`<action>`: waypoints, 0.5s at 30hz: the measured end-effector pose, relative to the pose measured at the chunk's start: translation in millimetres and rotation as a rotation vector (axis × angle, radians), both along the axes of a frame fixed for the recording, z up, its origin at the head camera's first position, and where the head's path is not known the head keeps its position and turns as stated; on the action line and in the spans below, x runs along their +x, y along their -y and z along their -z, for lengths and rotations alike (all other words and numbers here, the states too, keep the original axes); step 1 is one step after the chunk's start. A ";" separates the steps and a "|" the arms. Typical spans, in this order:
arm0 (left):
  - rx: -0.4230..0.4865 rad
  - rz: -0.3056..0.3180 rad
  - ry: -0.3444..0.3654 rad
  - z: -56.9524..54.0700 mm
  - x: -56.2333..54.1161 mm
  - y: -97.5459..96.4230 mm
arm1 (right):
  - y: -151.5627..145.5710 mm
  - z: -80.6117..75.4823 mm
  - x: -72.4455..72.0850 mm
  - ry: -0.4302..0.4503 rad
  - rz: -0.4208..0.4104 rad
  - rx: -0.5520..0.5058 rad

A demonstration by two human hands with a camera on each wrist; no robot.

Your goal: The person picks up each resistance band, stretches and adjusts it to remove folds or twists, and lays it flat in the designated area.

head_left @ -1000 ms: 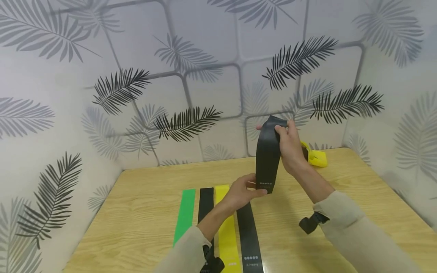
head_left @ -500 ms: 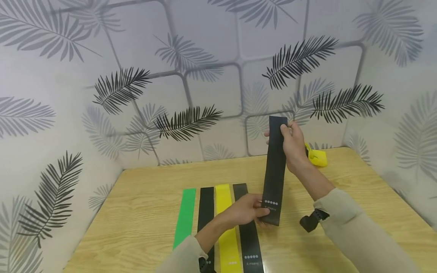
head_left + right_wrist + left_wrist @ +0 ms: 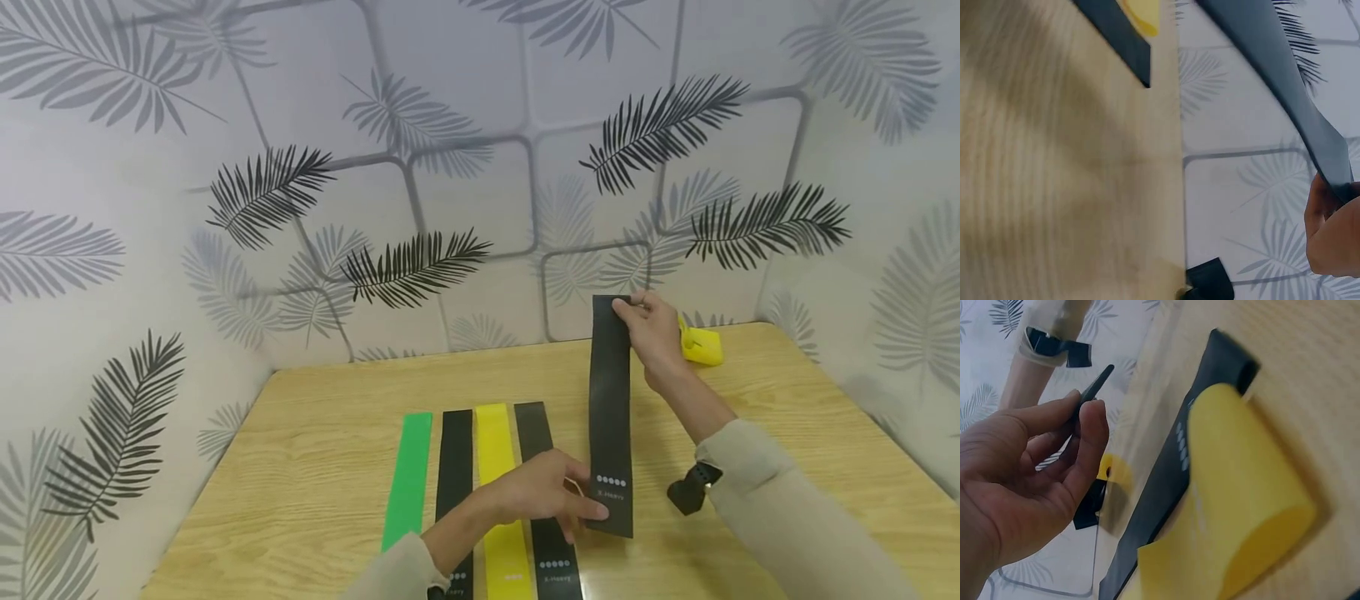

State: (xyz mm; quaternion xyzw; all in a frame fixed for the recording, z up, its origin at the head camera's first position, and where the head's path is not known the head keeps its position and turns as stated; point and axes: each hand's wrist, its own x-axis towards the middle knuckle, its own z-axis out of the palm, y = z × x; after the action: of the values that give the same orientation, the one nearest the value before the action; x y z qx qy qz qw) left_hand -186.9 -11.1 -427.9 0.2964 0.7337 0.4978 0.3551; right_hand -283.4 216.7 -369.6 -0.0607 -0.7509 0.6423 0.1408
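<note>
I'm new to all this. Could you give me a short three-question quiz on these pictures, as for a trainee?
1. True or false: the right hand grips the lower end of the raised black strip.
2. How many strips lie in the row on the table?
3. Which colour lies between the row's two black strips: (a) green, (b) yellow, (c) red?

Key: 1. False, the upper end. 2. Four. 3. b.

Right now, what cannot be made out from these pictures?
Head view: near end of green band, behind left sleeve.
Head view: left part of yellow item, behind right hand.
Head view: any lettering on the yellow band, too faint.
Right wrist view: held black band and right hand, cut off by edges.
</note>
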 end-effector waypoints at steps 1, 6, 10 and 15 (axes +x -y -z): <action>0.009 0.007 0.016 1.4 2.4 0.5 | -1.2 4.4 -0.7 0.011 -0.004 0.001; 0.046 0.038 0.094 7.6 9.2 1.7 | -5.5 23.5 -2.7 0.047 0.002 0.007; 0.051 0.087 0.139 9.5 10.2 3.4 | -6.6 33.3 -3.3 0.065 0.014 0.057; 0.055 0.150 0.188 12.3 11.2 5.2 | -6.8 45.9 -4.2 0.062 -0.004 0.123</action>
State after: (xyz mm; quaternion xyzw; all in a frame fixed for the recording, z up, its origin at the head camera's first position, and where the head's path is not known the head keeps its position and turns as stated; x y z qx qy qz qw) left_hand -175.7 -16.3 -440.1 0.3122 0.6587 0.5155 0.4504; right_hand -287.6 223.5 -415.4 -0.0703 -0.7930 0.5932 0.1196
